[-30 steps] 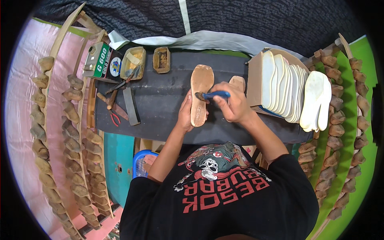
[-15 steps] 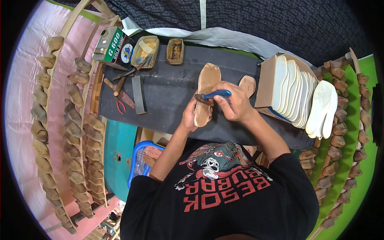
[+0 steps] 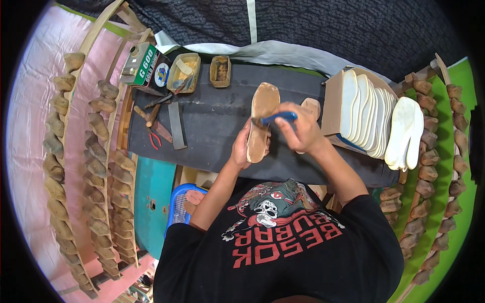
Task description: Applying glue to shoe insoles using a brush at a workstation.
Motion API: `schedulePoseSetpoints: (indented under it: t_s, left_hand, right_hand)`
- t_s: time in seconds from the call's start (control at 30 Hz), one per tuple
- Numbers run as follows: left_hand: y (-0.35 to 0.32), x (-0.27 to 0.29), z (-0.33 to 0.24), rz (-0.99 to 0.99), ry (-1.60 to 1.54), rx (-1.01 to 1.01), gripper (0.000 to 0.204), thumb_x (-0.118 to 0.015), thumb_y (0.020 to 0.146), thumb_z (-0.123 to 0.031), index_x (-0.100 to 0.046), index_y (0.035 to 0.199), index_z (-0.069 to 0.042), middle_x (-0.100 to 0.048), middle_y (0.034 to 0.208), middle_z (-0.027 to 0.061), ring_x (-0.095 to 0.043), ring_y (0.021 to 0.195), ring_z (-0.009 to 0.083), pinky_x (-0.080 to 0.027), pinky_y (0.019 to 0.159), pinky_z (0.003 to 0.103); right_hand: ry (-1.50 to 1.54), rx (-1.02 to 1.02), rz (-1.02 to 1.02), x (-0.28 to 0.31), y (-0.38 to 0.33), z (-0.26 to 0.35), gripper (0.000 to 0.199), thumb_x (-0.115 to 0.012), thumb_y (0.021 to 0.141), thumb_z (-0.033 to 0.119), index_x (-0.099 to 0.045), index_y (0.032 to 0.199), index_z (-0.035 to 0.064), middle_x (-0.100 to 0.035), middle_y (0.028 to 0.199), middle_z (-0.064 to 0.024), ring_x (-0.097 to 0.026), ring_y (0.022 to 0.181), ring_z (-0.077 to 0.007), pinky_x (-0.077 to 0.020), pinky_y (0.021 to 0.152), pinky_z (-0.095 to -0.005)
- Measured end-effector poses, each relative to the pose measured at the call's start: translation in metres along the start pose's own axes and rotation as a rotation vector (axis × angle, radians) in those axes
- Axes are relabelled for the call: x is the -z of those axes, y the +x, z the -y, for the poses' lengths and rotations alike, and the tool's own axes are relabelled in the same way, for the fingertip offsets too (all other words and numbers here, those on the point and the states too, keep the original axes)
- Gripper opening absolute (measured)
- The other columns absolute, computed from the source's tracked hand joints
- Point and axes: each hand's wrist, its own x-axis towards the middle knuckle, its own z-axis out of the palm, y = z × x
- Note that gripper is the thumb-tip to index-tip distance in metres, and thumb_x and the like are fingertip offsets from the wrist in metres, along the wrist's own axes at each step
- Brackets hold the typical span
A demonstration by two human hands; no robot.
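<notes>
My left hand [image 3: 241, 145] is closed around the lower left edge of a brown shoe sole [image 3: 264, 98], holding it upright over the table with its flat face showing. In my right hand [image 3: 306, 130] is a blue-handled brush [image 3: 281, 116]; my fingers wrap its handle. The dark brush end touches the sole's face, or sits just over it, around the middle. Partly behind my right hand, another brown sole [image 3: 311, 105] lies on the table.
A cardboard box [image 3: 332, 108] of white soles stands at right, with more white soles [image 3: 404, 132] beside it. Left lie a hammer [image 3: 151, 115], red-handled pliers [image 3: 154, 140] and a grey bar [image 3: 176, 126]. Behind are a metal can [image 3: 137, 64] and two trays [image 3: 220, 71]. Shoe-last racks [image 3: 63, 126] flank the table.
The brush and my right hand have shifted slightly right and down across the sole. My left hand keeps its hold. The whole view has also shifted a little.
</notes>
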Motion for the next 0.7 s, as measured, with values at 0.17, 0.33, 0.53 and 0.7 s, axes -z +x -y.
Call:
schedulePoseSetpoints:
  t_s: [0.17,0.33,0.53,0.7]
  left_hand:
    - [0.004,-0.002,0.011,0.065,-0.005,0.015,0.054,-0.033,0.108,-0.046,-0.035,0.153,-0.017,-0.062,0.11,0.0121,-0.065,0.082,0.0214,-0.058,0.065,0.036]
    - [0.004,0.0,0.017,-0.105,0.01,-0.016,0.053,-0.032,0.108,-0.044,-0.036,0.153,-0.017,-0.063,0.113,0.0118,-0.067,0.085,0.0218,-0.058,0.067,0.036]
    - [0.0,0.004,0.015,0.067,0.007,0.042,0.056,-0.031,0.108,-0.049,-0.034,0.155,-0.019,-0.063,0.111,0.0119,-0.066,0.085,0.0208,-0.057,0.065,0.035]
    - [0.002,-0.003,0.015,0.111,-0.005,0.051,0.057,-0.031,0.107,-0.055,-0.038,0.152,-0.022,-0.061,0.112,0.0123,-0.064,0.084,0.023,-0.055,0.065,0.036]
  right_hand:
    - [-0.003,0.01,-0.072,0.004,-0.007,-0.006,0.017,-0.067,0.092,0.009,-0.062,0.104,-0.0025,-0.068,0.091,-0.0188,-0.068,0.081,-0.0371,-0.0539,0.074,-0.0406]
    - [0.089,0.094,0.243,0.006,-0.028,0.021,0.021,-0.071,0.088,0.011,-0.064,0.104,-0.0006,-0.068,0.093,-0.0177,-0.067,0.086,-0.0371,-0.0551,0.079,-0.0443]
    - [0.073,0.02,0.205,0.021,-0.026,0.01,0.021,-0.07,0.089,0.011,-0.063,0.105,-0.0006,-0.068,0.094,-0.0168,-0.068,0.085,-0.0363,-0.0546,0.078,-0.0434]
    - [-0.07,-0.059,-0.048,0.026,-0.012,-0.008,0.018,-0.069,0.093,0.009,-0.062,0.106,-0.0014,-0.069,0.097,-0.0172,-0.069,0.085,-0.0374,-0.0552,0.079,-0.0408]
